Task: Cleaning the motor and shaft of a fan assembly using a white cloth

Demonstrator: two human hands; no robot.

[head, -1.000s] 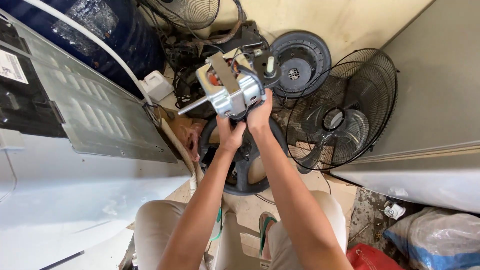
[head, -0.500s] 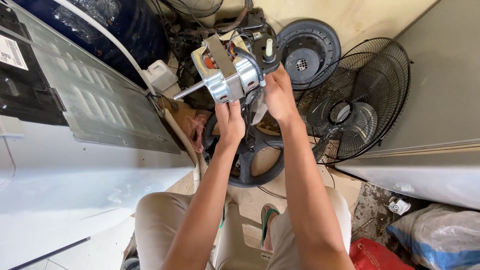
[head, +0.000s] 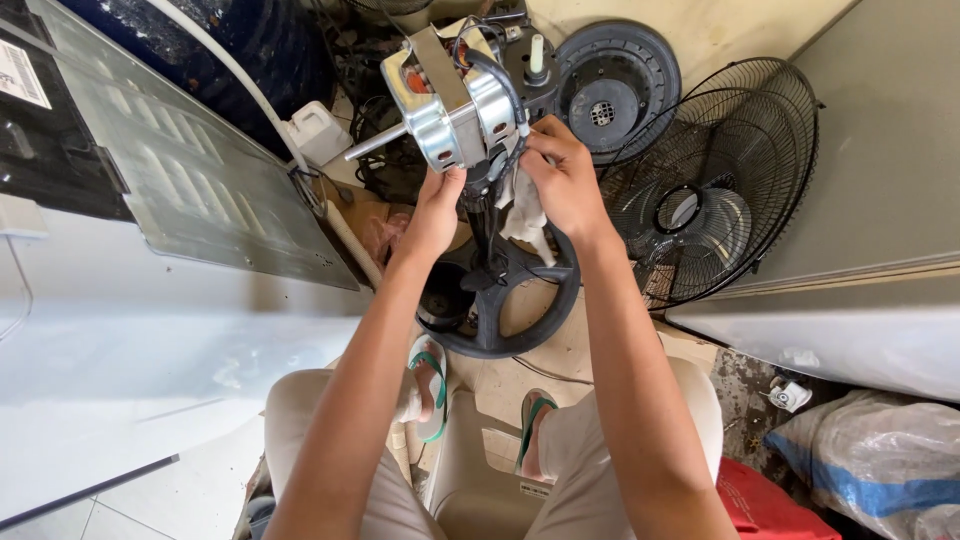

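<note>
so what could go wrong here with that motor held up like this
1. The motor sits high on its stand, steadied only by the left hand and right hand; a slip could tip it onto the feet below.
2. The bare shaft sticks out sideways and could jab something if the motor swings.
3. The black wires loop by the right hand's fingers and might snag or pull loose.

Right hand [head: 565,180] covers most of crumpled white rag [head: 520,215]. Silver fan motor w/ copper windings [head: 450,95] cut off by top edge. Black round fan base [head: 500,300] partly hidden behind forearms.
</note>
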